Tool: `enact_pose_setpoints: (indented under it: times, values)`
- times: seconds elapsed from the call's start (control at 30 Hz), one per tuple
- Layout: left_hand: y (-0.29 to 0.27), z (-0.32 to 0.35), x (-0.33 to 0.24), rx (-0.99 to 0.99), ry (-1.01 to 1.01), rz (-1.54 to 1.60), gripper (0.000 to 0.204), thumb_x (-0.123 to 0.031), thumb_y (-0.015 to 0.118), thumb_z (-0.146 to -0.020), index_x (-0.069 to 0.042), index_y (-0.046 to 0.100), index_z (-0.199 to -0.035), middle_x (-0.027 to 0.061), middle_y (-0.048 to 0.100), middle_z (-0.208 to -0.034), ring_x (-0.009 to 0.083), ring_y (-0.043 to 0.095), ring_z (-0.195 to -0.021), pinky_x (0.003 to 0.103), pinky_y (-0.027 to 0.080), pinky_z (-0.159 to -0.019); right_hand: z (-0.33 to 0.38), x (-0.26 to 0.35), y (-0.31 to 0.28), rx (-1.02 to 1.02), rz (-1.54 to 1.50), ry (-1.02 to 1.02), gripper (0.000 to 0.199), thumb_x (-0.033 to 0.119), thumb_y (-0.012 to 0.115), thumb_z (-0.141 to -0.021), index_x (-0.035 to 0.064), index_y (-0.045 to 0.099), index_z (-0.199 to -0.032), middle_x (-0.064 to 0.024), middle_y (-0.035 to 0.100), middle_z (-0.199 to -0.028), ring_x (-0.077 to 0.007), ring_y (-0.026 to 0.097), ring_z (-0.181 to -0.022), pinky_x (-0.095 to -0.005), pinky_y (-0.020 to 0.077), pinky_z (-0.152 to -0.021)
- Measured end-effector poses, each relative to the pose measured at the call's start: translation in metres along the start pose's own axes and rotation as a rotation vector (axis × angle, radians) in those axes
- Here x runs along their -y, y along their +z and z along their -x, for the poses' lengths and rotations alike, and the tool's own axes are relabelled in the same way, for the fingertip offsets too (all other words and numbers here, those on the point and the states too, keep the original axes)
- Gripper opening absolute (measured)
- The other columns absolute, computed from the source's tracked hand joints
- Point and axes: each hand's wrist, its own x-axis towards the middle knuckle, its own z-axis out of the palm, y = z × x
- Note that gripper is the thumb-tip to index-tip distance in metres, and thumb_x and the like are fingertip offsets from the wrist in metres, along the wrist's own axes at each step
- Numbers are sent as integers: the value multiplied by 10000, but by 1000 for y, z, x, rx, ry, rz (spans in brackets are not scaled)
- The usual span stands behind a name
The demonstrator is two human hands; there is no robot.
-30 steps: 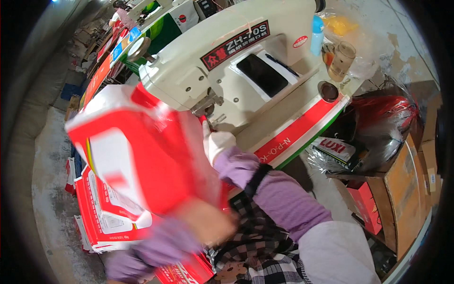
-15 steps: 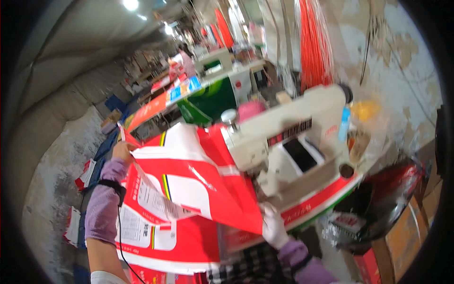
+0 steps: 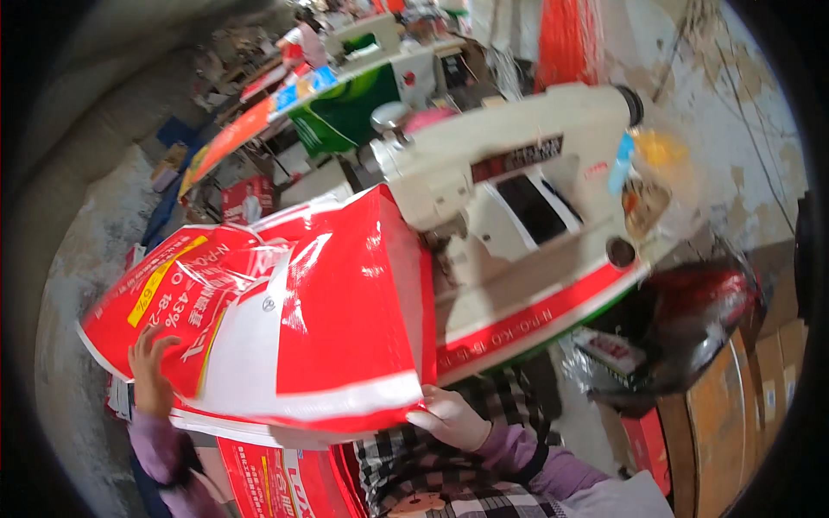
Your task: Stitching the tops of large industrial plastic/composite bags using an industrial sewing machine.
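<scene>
The left hand's (image 3: 154,371) fingers have let go and spread wide, so the red-and-white bag (image 3: 337,302), centre-left of the frame, is now held only by the right hand's (image 3: 453,420) pinched fingers.

The bare left hand (image 3: 152,371) no longer pinches the glossy red-and-white bag (image 3: 341,319). A yellow rectangular strip (image 3: 167,280) now shows.

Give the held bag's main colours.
The bag is mainly red and white, best seen in the head view.
</scene>
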Motion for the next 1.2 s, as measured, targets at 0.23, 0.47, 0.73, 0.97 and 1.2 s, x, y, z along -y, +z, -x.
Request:
enact_pose_setpoints:
  times: [0.23,0.47,0.73,0.97,1.2]
  values:
    - [140,-2,-385,10,769,804,498,-163,645,-805,-122,540,-1290,141,467,-1386,271,435,-1283,452,308,-1082,25,-12,8,69,244,86,204,194,569,-900,30,679,-949,-152,636,-1059,-321,608,-981,-386,481,-885]
    - [286,-108,-283,88,-194,1332,471,-152,653,-829,-116,562,-1289,158,501,-1362,297,367,-1342,399,350,-1075,34,-19,-15,-103,193,73,219,203,605,-902,22,680,-803,-121,681,-867,-288,633,-813,-344,510,-741]
    - [277,-129,-328,103,223,1186,499,-117,647,-816,-202,564,-1300,196,313,-1481,334,287,-1394,364,340,-1085,24,6,-12,-131,200,-5,266,194,620,-879,8,623,-689,-126,617,-723,-298,613,-766,-360,489,-645]
    - [267,-87,-356,171,62,965,509,-256,469,-899,-201,362,-1394,164,257,-1498,292,313,-1358,457,330,-1056,14,12,-13,-31,337,-59,292,189,615,-872,19,554,-641,-128,540,-651,-320,584,-714,-390,473,-606]
    - [77,23,-299,521,1111,788,425,-180,581,-830,-67,577,-1240,150,508,-1351,341,496,-1234,457,407,-1021,59,-46,-45,-177,35,103,235,164,575,-904,-23,601,-764,-163,589,-775,-284,582,-736,-352,468,-672]
